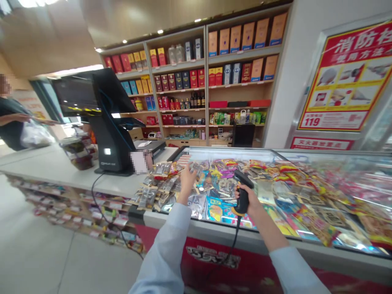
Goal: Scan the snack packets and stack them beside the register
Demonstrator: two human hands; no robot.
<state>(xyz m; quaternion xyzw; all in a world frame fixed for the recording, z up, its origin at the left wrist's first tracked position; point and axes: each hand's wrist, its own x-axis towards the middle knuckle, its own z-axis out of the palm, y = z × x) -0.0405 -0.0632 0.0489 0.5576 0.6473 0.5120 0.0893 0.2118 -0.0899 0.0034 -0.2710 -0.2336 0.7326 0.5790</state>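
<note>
Fingers of the left hand [187, 180] reach forward, slightly parted, over small snack packets [148, 197]; whether they pinch one, I cannot tell. Those of the right hand [251, 201] wrap round the handle of a barcode scanner [242, 196], its head above them and its cable [235, 234] hanging below, across the front of a display freezer [171, 223]. Both forearms extend forward in pale blue sleeves, the right one angling inward. Left of the left fingers, a point-of-sale terminal [112, 134] stands on the white bench [61, 165], with clear food tubs [80, 157] beside it. Colorful snack bags [318, 204] fill the freezer area beneath and right of the fingers. Beyond them, shelves [183, 90] hold boxes and bottles. Far left, a person [10, 122] is near a plastic bag [35, 134].
</note>
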